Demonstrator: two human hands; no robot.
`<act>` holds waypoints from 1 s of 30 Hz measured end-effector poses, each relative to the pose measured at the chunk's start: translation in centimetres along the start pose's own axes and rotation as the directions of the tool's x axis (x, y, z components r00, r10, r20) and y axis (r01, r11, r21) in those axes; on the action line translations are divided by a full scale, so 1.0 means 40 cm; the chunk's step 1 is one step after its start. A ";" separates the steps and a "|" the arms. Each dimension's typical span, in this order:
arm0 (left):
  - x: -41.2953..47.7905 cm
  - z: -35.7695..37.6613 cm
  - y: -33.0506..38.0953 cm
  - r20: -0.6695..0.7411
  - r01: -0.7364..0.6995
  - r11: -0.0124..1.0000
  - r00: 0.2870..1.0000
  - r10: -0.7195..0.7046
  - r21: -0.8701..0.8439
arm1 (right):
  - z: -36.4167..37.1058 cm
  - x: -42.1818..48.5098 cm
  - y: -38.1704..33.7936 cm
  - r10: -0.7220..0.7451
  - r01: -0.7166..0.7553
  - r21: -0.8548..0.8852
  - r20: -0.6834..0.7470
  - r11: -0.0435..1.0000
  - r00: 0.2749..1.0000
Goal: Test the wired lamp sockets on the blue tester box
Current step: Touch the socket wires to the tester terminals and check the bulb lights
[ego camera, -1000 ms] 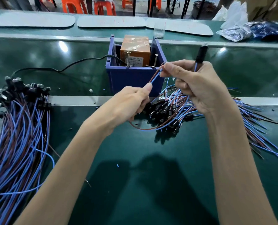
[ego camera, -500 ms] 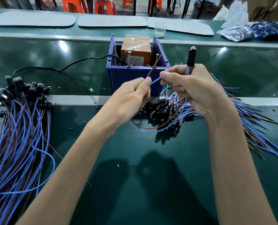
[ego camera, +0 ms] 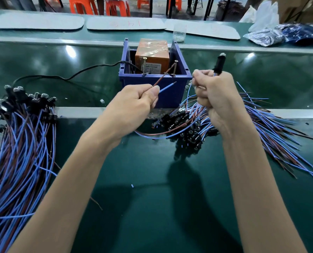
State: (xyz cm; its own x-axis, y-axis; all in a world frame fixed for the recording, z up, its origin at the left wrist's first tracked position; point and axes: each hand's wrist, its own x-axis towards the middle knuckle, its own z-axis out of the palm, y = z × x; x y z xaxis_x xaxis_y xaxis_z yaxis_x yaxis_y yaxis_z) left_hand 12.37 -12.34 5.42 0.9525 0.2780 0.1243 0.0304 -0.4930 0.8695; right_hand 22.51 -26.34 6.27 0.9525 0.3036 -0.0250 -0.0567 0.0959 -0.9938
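Note:
The blue tester box [ego camera: 170, 88] stands at the middle of the green bench, with an orange unit [ego camera: 153, 52] inside and two upright screws [ego camera: 175, 67] on its front rim. My left hand [ego camera: 133, 105] pinches the brown and blue wire ends [ego camera: 165, 77] of one lamp socket. The brown tip reaches the right screw; the blue tip hangs free in front of the box. My right hand [ego camera: 216, 95] grips that black socket [ego camera: 218, 63] upright, its bulb end on top. A pile of wired sockets [ego camera: 185, 128] lies under my right hand.
A big bundle of wired sockets [ego camera: 20, 139] lies at the left. A black power cord [ego camera: 69, 75] runs left from the box. Loose blue and brown wires [ego camera: 280, 134] fan out to the right. Plastic bags [ego camera: 272, 35] and a small clear cup [ego camera: 179, 34] sit beyond the box.
My left hand has slid along the wires, spread the two ends and raised them toward the box's screws. My right hand has shifted right with the socket.

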 end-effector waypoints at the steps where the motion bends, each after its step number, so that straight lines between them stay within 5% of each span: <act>1: 0.002 -0.006 -0.001 -0.006 -0.005 1.000 1.000 0.005 -0.001 | -0.001 0.001 0.002 -0.007 0.007 -0.002 0.002 1.000 1.000; 6: 0.007 -0.018 -0.006 0.007 0.012 1.000 1.000 -0.012 0.000 | 0.020 -0.013 0.008 0.050 -0.027 -0.182 0.121 0.983 0.991; 30: -0.005 -0.008 0.001 0.136 0.025 0.995 0.990 -0.038 0.096 | 0.004 -0.015 0.005 -0.099 0.123 -0.145 0.160 0.982 0.982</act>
State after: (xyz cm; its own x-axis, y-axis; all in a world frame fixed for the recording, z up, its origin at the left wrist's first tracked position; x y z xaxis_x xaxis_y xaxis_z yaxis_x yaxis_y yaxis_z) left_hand 12.09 -12.16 5.58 0.9831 0.1815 0.0246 0.0833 -0.5626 0.8225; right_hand 21.87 -26.35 6.09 0.8933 0.4401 0.0915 0.1049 -0.0062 -0.9945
